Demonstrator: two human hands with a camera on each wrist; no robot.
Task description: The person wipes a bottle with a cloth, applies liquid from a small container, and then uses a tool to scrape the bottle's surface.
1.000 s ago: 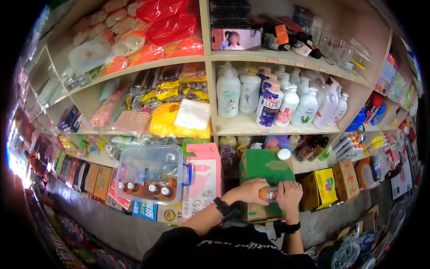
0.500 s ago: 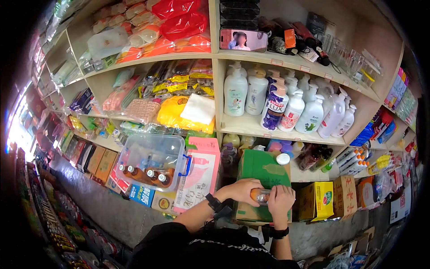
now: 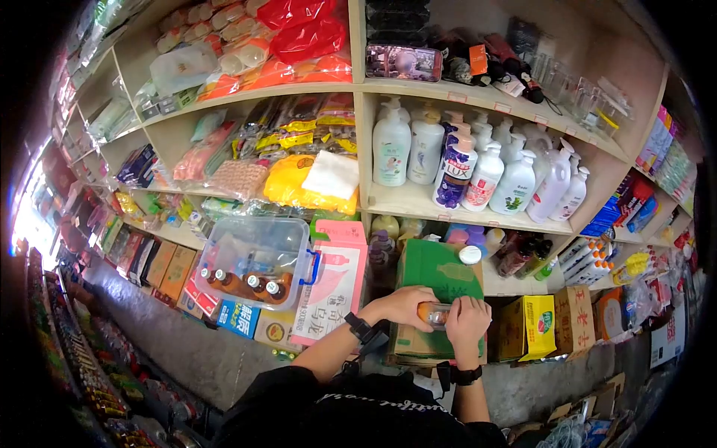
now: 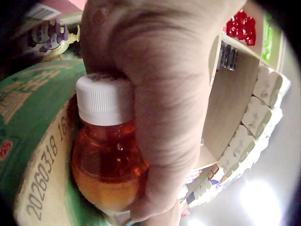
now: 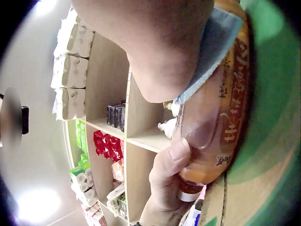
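A bottle of orange liquid [image 3: 435, 315] lies on its side on the green carton [image 3: 442, 272]. My left hand [image 3: 407, 307] grips its end with the white cap [image 4: 106, 100]; in the right wrist view the left thumb [image 5: 178, 149] lies along the bottle's shoulder. My right hand [image 3: 469, 322] is at the other end, holding a blue cloth [image 5: 214, 52] against the labelled side [image 5: 230, 103]. The right fingertips are hidden. Behind the hands, a round white object [image 3: 470, 254] rests on the carton.
Left of the carton, a clear plastic bin [image 3: 258, 250] holds several brown bottles [image 3: 255, 284], beside a pink box [image 3: 332, 287]. Shelves with pump bottles [image 3: 455, 172] rise behind. A yellow carton [image 3: 539, 328] stands to the right.
The head view has shifted, moving the whole scene in the frame. Both hands stay on the bottle over the carton. The picture on the shelf phone's screen is different.
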